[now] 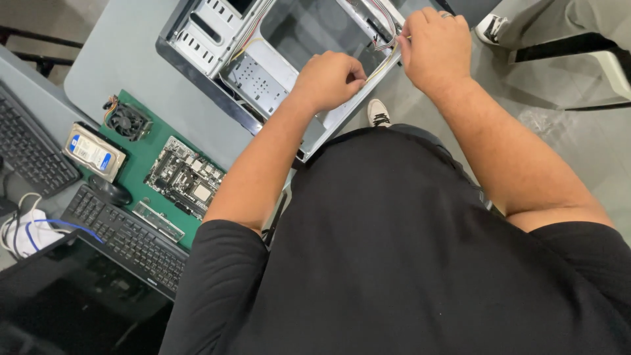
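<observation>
Grey flooring is showing under and around a pale grey bench [131,72], and you are standing over it in a black shirt, looking straight down past your own chest. Nearest you on the left, a dark laptop [72,296] is lying at the bottom corner, with a black keyboard [125,236] sitting just beyond it and a bundle of white and blue cable [23,230] trailing beside that. A green mat [148,154] is lying on the bench past the keyboard, carrying a motherboard [184,177], a long memory stick [158,220] beside it, a hard drive [94,152] at the mat's left edge and a small black cooling fan [128,120] at its far end. Another keyboard [29,148] is sitting further left. Beyond the mat, an open computer case [217,39] is lying on its side on the bench, its metal drive cage and bare interior facing up at you. Your left hand [328,80] is reaching over the case's near edge, its grip curling closed and pinching a thin bundle of coloured wires [381,59] that is running along the case's right rim. Your right hand [435,49], a ring on one finger, is working just beyond, its fingers also closing on the same wires where they are coming out of the case. A white shoe [378,113] is showing on the floor below the case, and another person's shoe and trouser leg [526,23] are standing at the far right.
</observation>
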